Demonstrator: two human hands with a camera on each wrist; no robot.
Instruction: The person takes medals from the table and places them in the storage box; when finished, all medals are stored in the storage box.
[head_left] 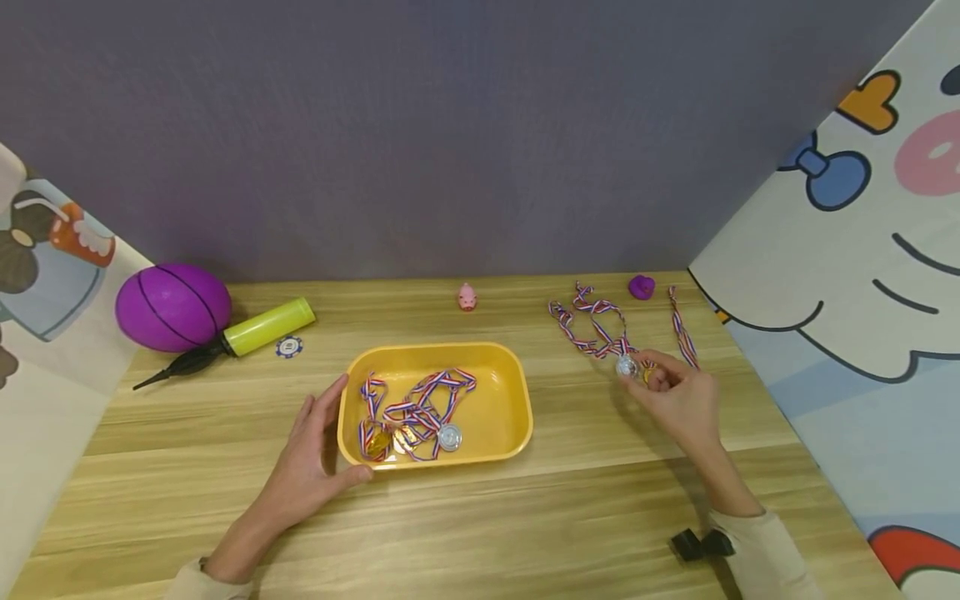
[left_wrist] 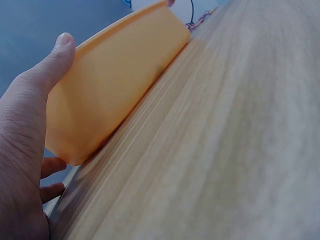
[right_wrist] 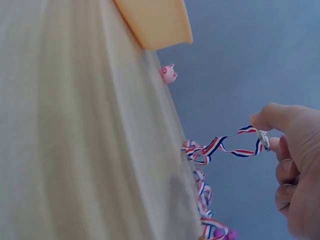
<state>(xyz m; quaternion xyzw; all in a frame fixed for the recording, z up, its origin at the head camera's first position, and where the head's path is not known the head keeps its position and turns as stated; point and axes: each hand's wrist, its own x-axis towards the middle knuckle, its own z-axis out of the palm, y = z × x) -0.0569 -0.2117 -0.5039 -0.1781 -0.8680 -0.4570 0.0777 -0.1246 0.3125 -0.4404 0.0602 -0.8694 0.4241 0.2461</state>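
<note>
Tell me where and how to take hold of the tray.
Probably best by the right-end rim of the tray, coming from the right, thumb inside and fingers outside. It sits upright; the medals inside leave that end bare, and the left hand touches the left end. The right hand should first release its silver medal.

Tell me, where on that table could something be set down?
Bare table lies on the near side of the yellow tray, and between the tray and the right hand. It's crowded far left, by the purple ball and green pump, and around that hand, among striped ribbons.
</note>
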